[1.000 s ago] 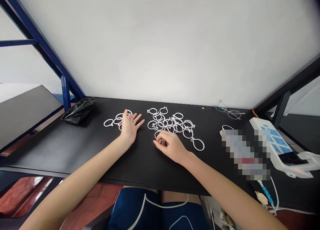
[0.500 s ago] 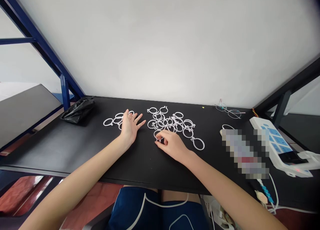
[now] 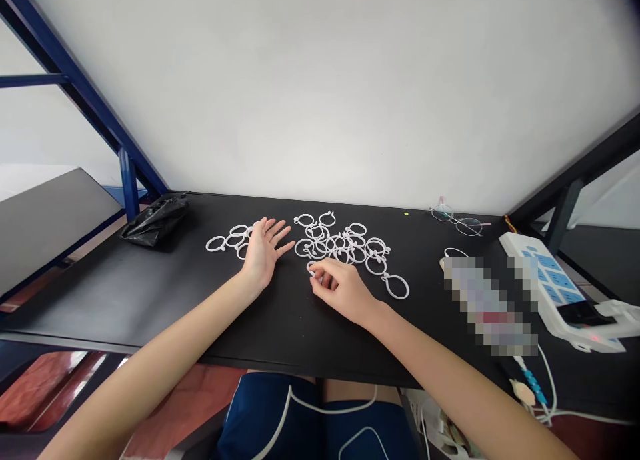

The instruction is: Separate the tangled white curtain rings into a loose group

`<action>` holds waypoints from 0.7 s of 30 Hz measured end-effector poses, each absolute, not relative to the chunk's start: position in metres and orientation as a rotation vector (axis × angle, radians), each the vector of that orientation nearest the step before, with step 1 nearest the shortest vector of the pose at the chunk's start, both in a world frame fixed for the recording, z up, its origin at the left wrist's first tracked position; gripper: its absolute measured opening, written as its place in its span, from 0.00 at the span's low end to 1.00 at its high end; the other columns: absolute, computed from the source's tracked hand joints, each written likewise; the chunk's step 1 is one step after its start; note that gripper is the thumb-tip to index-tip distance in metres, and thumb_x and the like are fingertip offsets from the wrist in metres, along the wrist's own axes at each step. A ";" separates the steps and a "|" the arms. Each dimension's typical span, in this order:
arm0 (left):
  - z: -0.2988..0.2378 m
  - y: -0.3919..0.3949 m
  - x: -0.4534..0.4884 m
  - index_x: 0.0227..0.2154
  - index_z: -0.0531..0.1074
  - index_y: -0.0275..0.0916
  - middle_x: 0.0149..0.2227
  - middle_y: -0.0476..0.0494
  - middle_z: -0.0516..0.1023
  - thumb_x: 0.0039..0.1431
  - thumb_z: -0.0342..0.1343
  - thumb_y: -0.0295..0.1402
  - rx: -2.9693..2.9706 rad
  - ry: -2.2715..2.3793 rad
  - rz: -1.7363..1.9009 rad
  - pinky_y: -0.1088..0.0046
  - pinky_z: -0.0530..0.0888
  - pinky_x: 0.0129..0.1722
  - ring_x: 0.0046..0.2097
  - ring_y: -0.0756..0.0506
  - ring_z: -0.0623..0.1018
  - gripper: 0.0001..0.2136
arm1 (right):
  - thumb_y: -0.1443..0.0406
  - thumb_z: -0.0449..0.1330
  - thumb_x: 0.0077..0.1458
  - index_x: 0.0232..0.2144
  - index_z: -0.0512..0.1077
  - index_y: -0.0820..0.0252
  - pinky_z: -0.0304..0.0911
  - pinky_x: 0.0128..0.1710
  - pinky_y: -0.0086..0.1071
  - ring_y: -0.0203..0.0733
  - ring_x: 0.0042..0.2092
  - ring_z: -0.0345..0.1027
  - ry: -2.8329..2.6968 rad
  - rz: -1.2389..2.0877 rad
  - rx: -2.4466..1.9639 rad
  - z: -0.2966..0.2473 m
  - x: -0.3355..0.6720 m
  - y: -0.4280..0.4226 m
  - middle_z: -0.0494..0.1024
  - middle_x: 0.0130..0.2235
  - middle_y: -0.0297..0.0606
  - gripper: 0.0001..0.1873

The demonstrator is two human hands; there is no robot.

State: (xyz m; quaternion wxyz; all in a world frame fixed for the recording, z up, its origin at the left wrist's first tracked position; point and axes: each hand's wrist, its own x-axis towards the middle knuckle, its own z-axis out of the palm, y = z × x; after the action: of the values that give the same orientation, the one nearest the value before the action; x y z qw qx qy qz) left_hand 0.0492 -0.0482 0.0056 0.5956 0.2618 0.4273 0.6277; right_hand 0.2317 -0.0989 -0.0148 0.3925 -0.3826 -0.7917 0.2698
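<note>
Several white plastic rings with small clasps, like curtain rings, lie in two groups on the black table point(image 3: 175, 293). Beside the smaller left group point(image 3: 217, 244) rests my left hand point(image 3: 265, 250), palm turned up, fingers spread and holding nothing; it covers part of that group. My right hand point(image 3: 343, 283) is at the front of the larger pile point(image 3: 340, 243). Its thumb and fingers pinch a white ring point(image 3: 311, 265), most of which is hidden behind the fingers. One ring point(image 3: 397, 287) lies at the right end of the pile.
A black plastic bag point(image 3: 157, 220) sits at the back left. Glasses point(image 3: 469, 227) lie at the back right. Nearer on the right are a blurred-out phone point(image 3: 490, 307) with a cable and a white power strip point(image 3: 555, 287). A wall point(image 3: 320, 100) rises behind the table.
My left hand has shifted slightly right, its thumb lower and fingers still spread. My right thumb has moved up toward the fingers, closing on the ring, which is now more hidden.
</note>
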 end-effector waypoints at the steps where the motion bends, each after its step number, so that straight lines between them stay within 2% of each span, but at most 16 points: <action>1: 0.006 -0.049 0.050 0.43 0.70 0.37 0.58 0.34 0.69 0.63 0.48 0.43 0.682 0.984 1.427 0.62 0.77 0.45 0.59 0.37 0.70 0.15 | 0.70 0.56 0.55 0.37 0.71 0.59 0.65 0.24 0.26 0.32 0.26 0.67 -1.980 0.671 -0.956 -0.015 0.231 -0.099 0.74 0.31 0.35 0.07; 4: 0.008 -0.055 0.054 0.41 0.71 0.36 0.53 0.35 0.74 0.64 0.45 0.46 1.012 0.924 1.345 0.64 0.77 0.41 0.59 0.37 0.70 0.18 | 0.69 0.56 0.55 0.35 0.71 0.59 0.66 0.23 0.25 0.33 0.28 0.69 -1.874 0.632 -0.937 -0.013 0.230 -0.099 0.74 0.31 0.36 0.05; 6: 0.007 -0.061 0.056 0.43 0.71 0.36 0.50 0.35 0.75 0.65 0.44 0.44 1.338 0.885 1.317 0.64 0.77 0.40 0.57 0.37 0.71 0.18 | 0.68 0.57 0.55 0.34 0.72 0.58 0.68 0.24 0.27 0.34 0.29 0.69 -1.794 0.639 -0.941 -0.010 0.230 -0.099 0.74 0.32 0.36 0.04; 9: 0.004 -0.071 0.059 0.51 0.67 0.37 0.53 0.34 0.72 0.64 0.48 0.38 1.989 0.762 1.290 0.58 0.74 0.49 0.56 0.38 0.71 0.16 | 0.66 0.59 0.53 0.33 0.72 0.57 0.70 0.26 0.29 0.36 0.29 0.71 -1.621 0.782 -0.955 -0.004 0.230 -0.100 0.74 0.30 0.35 0.03; 12: 0.000 -0.076 0.064 0.59 0.59 0.39 0.58 0.32 0.67 0.58 0.57 0.36 2.516 0.576 1.217 0.51 0.67 0.58 0.60 0.36 0.67 0.27 | 0.65 0.63 0.50 0.31 0.72 0.58 0.70 0.25 0.30 0.36 0.27 0.71 -1.364 1.034 -0.937 0.002 0.232 -0.097 0.75 0.28 0.33 0.05; 14: -0.002 -0.077 0.068 0.62 0.54 0.39 0.60 0.30 0.64 0.56 0.59 0.35 2.628 0.610 1.197 0.51 0.67 0.58 0.62 0.36 0.65 0.32 | 0.65 0.63 0.47 0.29 0.73 0.59 0.69 0.25 0.29 0.34 0.25 0.70 -1.174 1.203 -0.914 0.006 0.235 -0.093 0.75 0.26 0.32 0.04; 16: -0.005 -0.076 0.071 0.63 0.50 0.38 0.60 0.28 0.63 0.58 0.58 0.34 2.664 0.700 1.216 0.52 0.69 0.57 0.62 0.36 0.65 0.33 | 0.66 0.63 0.45 0.27 0.74 0.60 0.67 0.24 0.27 0.32 0.24 0.67 -0.998 1.392 -0.890 0.010 0.238 -0.087 0.74 0.24 0.31 0.04; 21: -0.009 -0.071 0.068 0.63 0.51 0.38 0.56 0.30 0.69 0.61 0.57 0.36 2.804 0.768 1.264 0.56 0.73 0.52 0.56 0.38 0.71 0.30 | 0.68 0.62 0.42 0.25 0.74 0.62 0.62 0.22 0.24 0.28 0.22 0.62 -0.716 1.765 -0.809 0.010 0.245 -0.079 0.71 0.22 0.28 0.03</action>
State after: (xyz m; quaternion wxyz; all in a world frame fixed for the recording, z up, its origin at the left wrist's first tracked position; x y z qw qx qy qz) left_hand 0.0685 -0.0708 -0.0089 -0.0143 0.8844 0.2423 0.3988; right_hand 0.2453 -0.0785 0.0104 0.5109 -0.3360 -0.2973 0.7333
